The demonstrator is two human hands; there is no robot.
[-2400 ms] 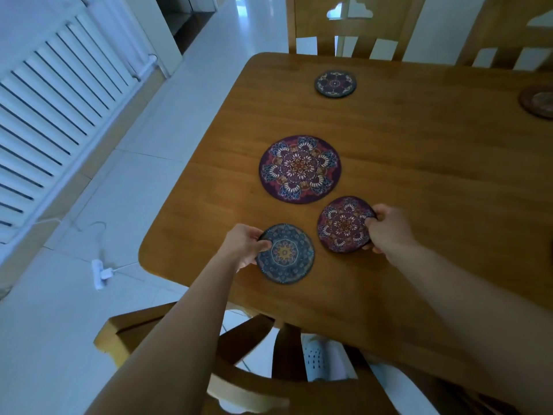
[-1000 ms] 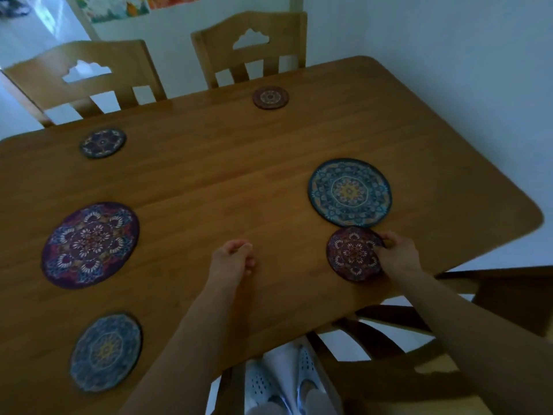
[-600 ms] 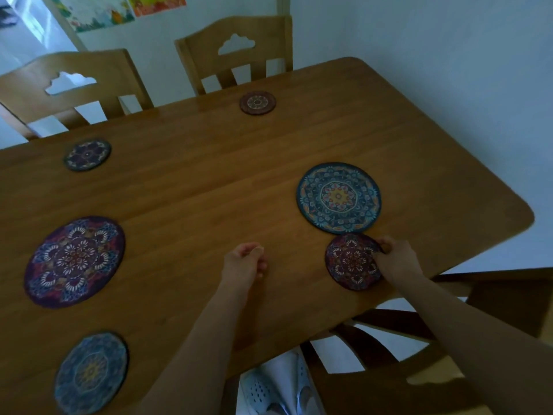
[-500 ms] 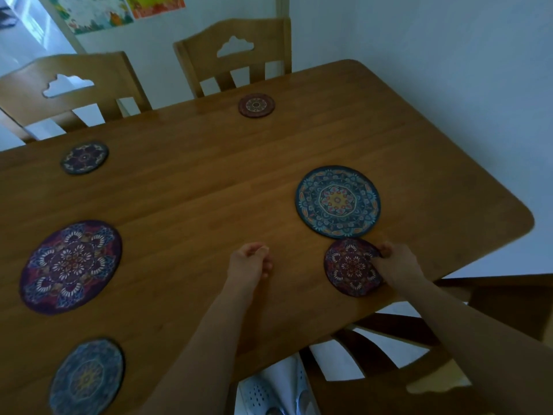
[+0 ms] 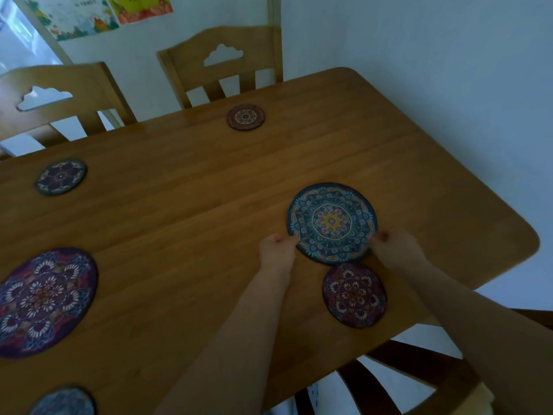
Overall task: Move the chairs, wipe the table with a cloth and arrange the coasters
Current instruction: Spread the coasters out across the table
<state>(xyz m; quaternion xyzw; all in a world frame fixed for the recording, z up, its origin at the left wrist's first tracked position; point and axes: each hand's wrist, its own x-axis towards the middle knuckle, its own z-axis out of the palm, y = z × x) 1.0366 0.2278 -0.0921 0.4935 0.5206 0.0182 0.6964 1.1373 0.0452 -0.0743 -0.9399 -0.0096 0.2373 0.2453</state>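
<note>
On the wooden dining table (image 5: 179, 235), the left hand (image 5: 276, 253) pinches the large round blue mandala-patterned mat (image 5: 332, 223) at its 8 o'clock rim — fingertips closed on the edge. The right hand (image 5: 395, 247) grips near 4 o'clock, fingers curled (contact partly hidden). The mat looks thin, light and flat, probably stiff, so it should slide easily; opposite rim points suit it. The small round maroon coaster (image 5: 354, 295) lies just beside its 6 o'clock edge.

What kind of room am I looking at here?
Most likely a home dining area: a wooden dining table with matching wooden chairs pushed up to it, patterned round coasters laid out on top, and colourful posters on the wall.
</note>
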